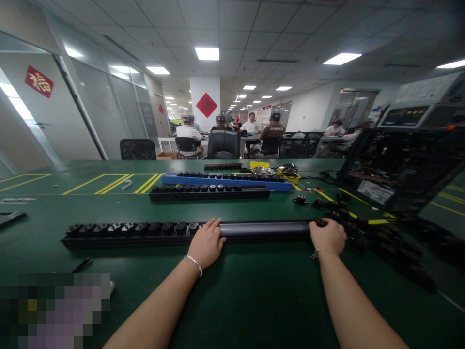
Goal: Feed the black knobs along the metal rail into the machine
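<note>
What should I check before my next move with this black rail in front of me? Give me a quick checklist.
1. Left hand on the near black rail: ok, it rests around the middle.
2. Right hand at the rail's right end: ok, fingers curled there.
3. Dark piece under the right hand, loose or fixed: cannot tell.
4. Row of black modules visible from the rail's left end to the left hand: ok.
5. Modules along the stretch between the hands: not ok, none show there.
6. Near rail clear of the second black rail behind: ok, they lie apart.
</note>
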Tool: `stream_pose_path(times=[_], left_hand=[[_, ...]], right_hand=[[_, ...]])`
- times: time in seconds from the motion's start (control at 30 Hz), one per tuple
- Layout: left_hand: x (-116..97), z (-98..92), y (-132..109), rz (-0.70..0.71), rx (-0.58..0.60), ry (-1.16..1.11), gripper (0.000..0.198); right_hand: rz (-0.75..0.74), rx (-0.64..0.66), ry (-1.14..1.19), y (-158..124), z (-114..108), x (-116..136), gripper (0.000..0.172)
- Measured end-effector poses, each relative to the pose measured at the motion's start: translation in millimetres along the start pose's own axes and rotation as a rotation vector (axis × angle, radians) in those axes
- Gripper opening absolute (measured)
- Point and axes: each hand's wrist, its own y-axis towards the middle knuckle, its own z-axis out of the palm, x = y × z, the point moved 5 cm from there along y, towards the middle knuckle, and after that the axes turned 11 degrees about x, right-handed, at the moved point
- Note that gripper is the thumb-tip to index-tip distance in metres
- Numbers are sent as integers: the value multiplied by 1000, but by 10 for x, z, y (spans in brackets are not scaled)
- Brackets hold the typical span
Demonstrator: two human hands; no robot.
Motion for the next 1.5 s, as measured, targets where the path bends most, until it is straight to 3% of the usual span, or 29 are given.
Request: stream_pose_path(times=[0.73, 1.5], left_hand=[[-8, -17, -11, 4, -13, -24, 17], [-3, -25, -17, 2, 4, -1, 18]], right_hand=[[135, 24, 130, 186, -22, -251, 47], [186, -40, 155, 386, -70, -473, 44]])
